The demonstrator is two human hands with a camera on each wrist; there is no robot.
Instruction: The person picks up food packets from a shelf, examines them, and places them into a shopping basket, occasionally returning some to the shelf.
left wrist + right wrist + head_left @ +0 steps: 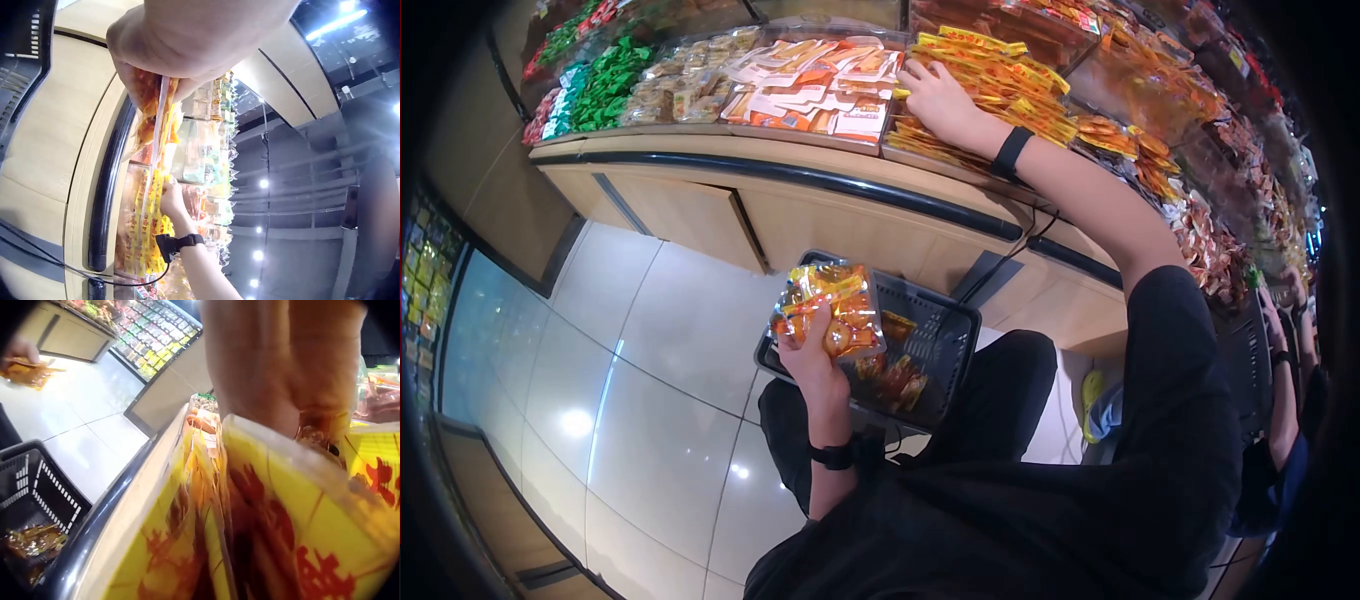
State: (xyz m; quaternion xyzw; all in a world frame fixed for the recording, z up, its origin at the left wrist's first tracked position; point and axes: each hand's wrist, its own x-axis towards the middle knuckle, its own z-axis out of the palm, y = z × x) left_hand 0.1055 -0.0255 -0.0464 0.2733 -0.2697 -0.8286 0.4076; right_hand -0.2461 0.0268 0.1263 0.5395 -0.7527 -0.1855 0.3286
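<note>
My left hand grips a clear-fronted snack packet with orange and yellow contents, thumb across its front, above a black shopping basket. In the left wrist view the packet is seen nearly edge-on below the fingers. My right hand reaches into a bin of yellow snack packets, fingers bent down at the left side of the pile. In the right wrist view, yellow packets with red lettering hide the fingertips, and I cannot tell whether they pinch one.
White-and-orange packets and green packets fill bins to the left. A black rail runs along the wooden counter front. Several packets lie in the basket between the person's knees. At right, another person's arm shows.
</note>
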